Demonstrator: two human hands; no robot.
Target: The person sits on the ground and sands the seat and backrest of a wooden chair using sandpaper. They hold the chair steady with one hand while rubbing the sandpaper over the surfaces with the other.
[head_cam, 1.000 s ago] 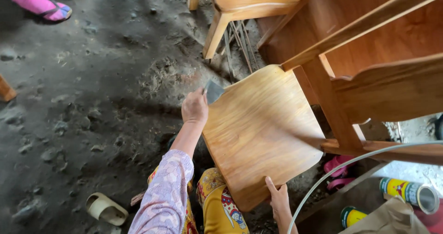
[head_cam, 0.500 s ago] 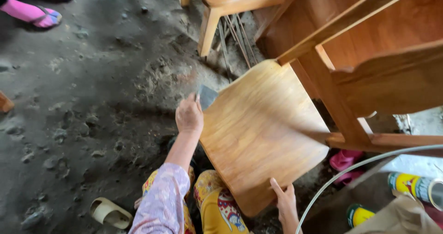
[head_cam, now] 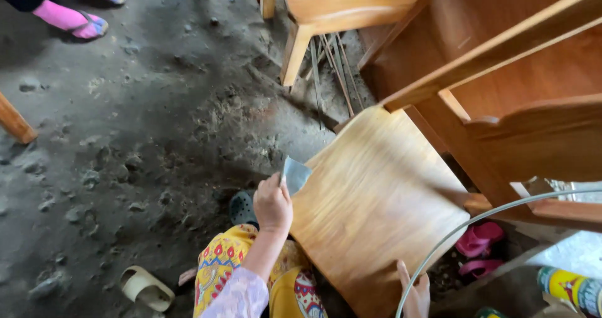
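Hands: left hand [head_cam: 273,203] grips grey sandpaper [head_cam: 295,174] at the wooden seat [head_cam: 376,205] edge, right hand [head_cam: 415,295] steadying its lower-right rim.

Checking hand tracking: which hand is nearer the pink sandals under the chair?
Right. The right hand rests on the wooden seat panel's lower edge, just left of the pink sandals; the left hand holds a grey sheet at the far edge.

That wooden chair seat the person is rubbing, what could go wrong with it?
1. The chair seat is tilted and steadied only by the right hand at its lower edge, so it might slip.
2. The left hand presses a small grey sheet right at the seat's edge; fingers could scrape the wood.
3. A thin hose arcs across the seat's corner and might snag.
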